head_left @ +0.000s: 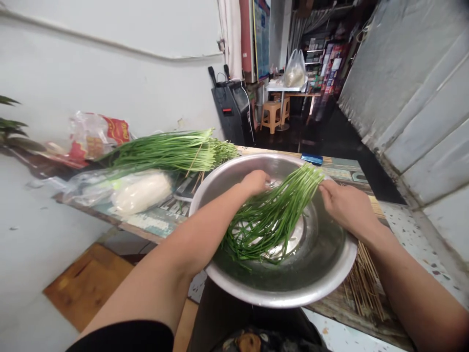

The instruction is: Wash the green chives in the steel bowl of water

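Observation:
A big steel basin (330,274) sits on the table edge in front of me. A bunch of green chives (271,220) lies inside it, root ends toward the far rim, tips fanned toward me. My left hand (254,182) is closed around the upper part of the bunch from the left. My right hand (342,205) grips the same bunch near its cut ends from the right, fingers curled.
A larger pile of chives (164,151) lies on the table to the left, beside a white radish in a clear bag (141,191). Bamboo skewers (362,283) lie under the basin's right side. A blue lighter (312,159) sits behind the basin. A red-printed bag (98,134) rests by the wall.

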{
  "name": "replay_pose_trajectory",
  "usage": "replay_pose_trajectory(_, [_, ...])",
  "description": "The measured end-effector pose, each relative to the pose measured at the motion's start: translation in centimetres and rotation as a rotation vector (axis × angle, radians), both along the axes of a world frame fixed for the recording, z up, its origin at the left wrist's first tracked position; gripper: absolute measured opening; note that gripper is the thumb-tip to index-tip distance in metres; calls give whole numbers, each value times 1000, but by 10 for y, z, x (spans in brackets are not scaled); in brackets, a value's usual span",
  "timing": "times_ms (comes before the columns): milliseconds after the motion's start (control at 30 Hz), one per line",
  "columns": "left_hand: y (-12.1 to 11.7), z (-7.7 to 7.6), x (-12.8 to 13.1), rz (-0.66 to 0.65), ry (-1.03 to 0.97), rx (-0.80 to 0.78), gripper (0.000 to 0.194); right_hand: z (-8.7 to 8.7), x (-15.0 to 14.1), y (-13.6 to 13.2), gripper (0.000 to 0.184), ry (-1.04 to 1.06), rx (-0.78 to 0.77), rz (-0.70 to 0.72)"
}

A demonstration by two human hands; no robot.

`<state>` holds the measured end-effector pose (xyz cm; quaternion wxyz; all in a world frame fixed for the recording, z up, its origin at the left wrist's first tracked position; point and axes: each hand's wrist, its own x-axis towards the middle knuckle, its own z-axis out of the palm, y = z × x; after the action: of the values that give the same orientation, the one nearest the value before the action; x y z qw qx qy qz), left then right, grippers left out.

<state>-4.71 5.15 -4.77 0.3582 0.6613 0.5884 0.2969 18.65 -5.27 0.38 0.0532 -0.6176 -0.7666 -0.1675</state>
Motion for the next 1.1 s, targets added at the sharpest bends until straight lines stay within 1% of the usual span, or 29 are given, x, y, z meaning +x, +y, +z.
replay_pose_trajectory(100, [-1,-15,5,49,-29,39,33,0,1,1,32,4,8,14])
replay_pose_trajectory(167, [-1,-20,6,70,-12,35,35,-1,2,1,31,6,12,18])
replay_pose_trajectory(200, [0,-20,6,74,-1,32,35,-1,2,2,31,4,12,18])
replay_pose_trajectory(333, [7,-10,3,88,27,36,29,-2,3,2,31,-12,12,6])
replay_pose_trajectory(467, [10,0,-1,118,-54,-3,16,-1,1,2,32,-24,-4,5])
replay_pose_trajectory(533, [7,3,-3,108,-101,-82,8,0,0,1,32,-25,-7,-5])
replay_pose_trajectory(600, [4,5,-4,67,-147,-195,3,1,-1,0,32,-27,-6,-12])
replay_pose_trajectory(667, [1,9,-5,13,-195,-313,6,2,-1,-1,31,-27,-2,-6])
replay_pose_trajectory(733, [0,13,-7,-26,-210,-364,9,2,-1,-1,31,-25,-1,3])
replay_pose_trajectory(767, [1,16,-9,-31,-178,-339,12,2,-1,-1,30,-23,-1,5])
replay_pose_trajectory(800, [2,19,-10,-31,-100,-276,14,1,0,-1,30,-22,0,5])
replay_pose_trajectory(867, [5,23,-14,-24,206,-99,17,1,0,0,29,-20,7,6])
replay_pose_trajectory(933, [9,24,-17,-11,519,15,14,-1,1,1,29,-21,17,14])
replay_pose_trajectory(967, [10,23,-18,-10,620,19,13,-1,1,1,29,-23,21,18])
replay_pose_trajectory(1000, [12,20,-18,-7,676,-9,14,-1,1,1,29,-26,23,21])
replay_pose_trajectory(1033, [13,17,-18,-7,692,-60,16,-2,1,2,29,-30,24,21])
replay_pose_trajectory(1100, [16,8,-19,-15,627,-181,16,-1,1,2,29,-38,22,16])
